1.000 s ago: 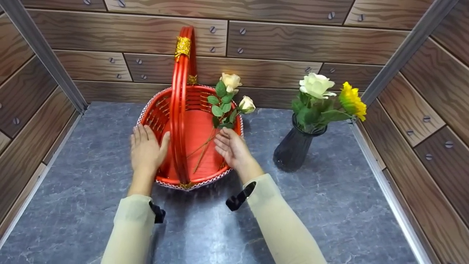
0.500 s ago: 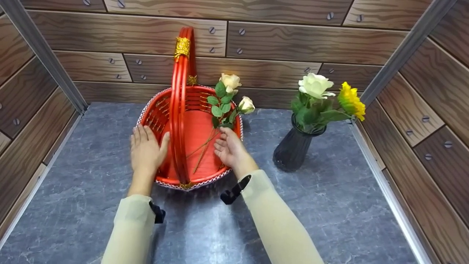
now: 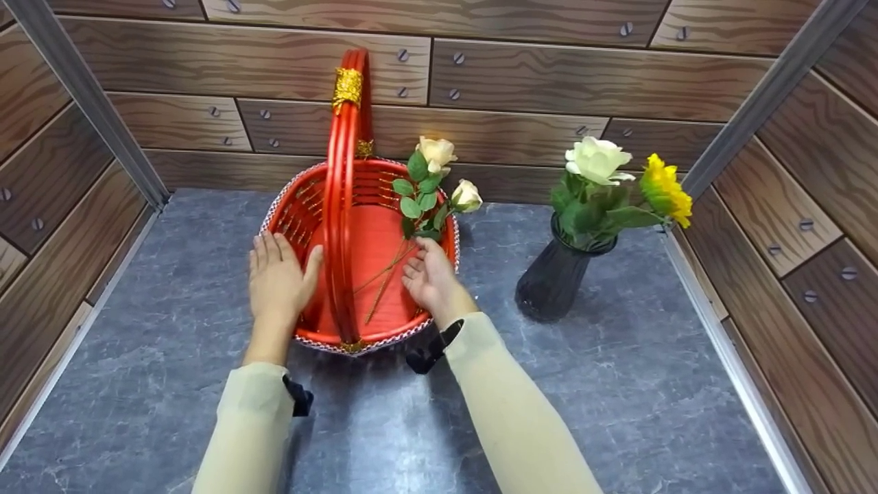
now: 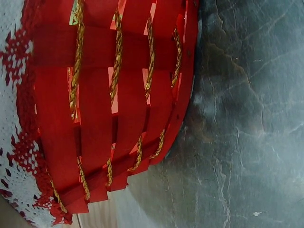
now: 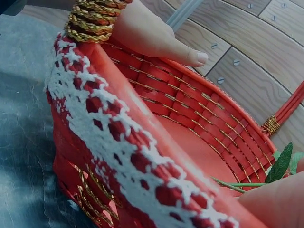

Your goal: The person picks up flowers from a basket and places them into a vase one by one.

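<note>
A red basket (image 3: 374, 274) with a tall hoop handle and lacy white trim sits on the grey table. My left hand (image 3: 276, 281) rests over its left rim, fingers straight and thumb inside. Two pale roses (image 3: 435, 154) lean over the right rim, leaves below the blooms and bare stems crossing on the basket floor. At the right rim is my right hand (image 3: 433, 278), fingers bent inward, fingertips right at the stems under the leaves. In the right wrist view, a leaf (image 5: 280, 164) and a green stem show beside its digits. I cannot tell whether it pinches them.
A dark ribbed vase (image 3: 552, 281) stands to the right of the basket, holding a white flower (image 3: 598, 161) and a yellow flower (image 3: 665, 190). Wood-patterned walls (image 3: 521, 75) with metal corner strips close in the back and sides.
My right hand has shifted slightly and its fingers have curled inward at the rose stems. The left hand stays on the rim. The roses, basket and vase look unmoved, apart from slight camera shift.
</note>
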{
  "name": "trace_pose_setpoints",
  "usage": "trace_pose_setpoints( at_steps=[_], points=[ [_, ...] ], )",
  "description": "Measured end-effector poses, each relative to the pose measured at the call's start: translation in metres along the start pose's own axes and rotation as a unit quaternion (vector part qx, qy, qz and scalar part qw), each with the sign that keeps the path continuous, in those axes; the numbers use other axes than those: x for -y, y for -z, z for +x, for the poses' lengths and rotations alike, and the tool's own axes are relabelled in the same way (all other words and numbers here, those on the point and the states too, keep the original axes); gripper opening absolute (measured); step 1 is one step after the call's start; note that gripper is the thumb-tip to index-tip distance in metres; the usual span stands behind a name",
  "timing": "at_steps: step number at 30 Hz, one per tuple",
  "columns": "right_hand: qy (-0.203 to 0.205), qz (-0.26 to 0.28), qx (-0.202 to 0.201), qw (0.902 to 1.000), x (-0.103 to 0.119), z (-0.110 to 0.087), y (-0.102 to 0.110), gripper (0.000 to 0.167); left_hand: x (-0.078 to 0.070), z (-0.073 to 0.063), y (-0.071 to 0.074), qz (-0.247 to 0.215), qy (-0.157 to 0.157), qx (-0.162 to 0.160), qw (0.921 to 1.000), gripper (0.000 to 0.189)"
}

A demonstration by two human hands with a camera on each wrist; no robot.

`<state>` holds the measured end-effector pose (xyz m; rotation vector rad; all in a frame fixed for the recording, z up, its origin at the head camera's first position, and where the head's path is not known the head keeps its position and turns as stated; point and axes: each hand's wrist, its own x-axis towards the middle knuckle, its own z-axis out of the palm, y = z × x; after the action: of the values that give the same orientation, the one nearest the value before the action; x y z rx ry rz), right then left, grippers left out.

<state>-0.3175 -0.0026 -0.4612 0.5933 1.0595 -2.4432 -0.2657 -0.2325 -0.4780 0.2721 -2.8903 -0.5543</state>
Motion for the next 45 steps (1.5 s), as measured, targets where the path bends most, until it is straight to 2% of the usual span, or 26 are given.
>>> trace_pose_setpoints(
  at_steps=[7,18,25,29,37,45],
  points=[
    [0.007,0.003,0.026,0.9996,-0.0019,0.0017,0.0014,0.075,-0.0018,-0.0005,-0.0005,0.001,0.003,-0.009,1.0000,0.094],
    [0.022,0.011,0.026,0.9994,-0.0050,-0.0014,0.0014,0.063,-0.0009,-0.0017,0.0009,-0.001,0.005,-0.002,1.0000,0.094],
    [0.029,0.039,0.027,0.9984,-0.0062,-0.0030,0.0020,0.014,-0.0001,-0.0008,0.0008,-0.004,0.004,0.001,1.0000,0.092],
    [0.034,0.043,0.040,0.9977,-0.0055,-0.0040,0.0031,0.004,-0.0005,-0.0013,0.0016,-0.006,0.004,-0.003,1.0000,0.092],
    [0.052,0.061,0.080,0.9936,-0.0050,-0.0044,0.0044,0.008,0.0006,-0.0013,-0.0011,-0.001,0.002,-0.012,0.9999,0.091],
    [0.069,0.097,0.090,0.9889,-0.0043,-0.0040,0.0042,0.019,0.0007,0.0000,-0.0013,-0.004,0.003,-0.005,1.0000,0.095]
  ],
)
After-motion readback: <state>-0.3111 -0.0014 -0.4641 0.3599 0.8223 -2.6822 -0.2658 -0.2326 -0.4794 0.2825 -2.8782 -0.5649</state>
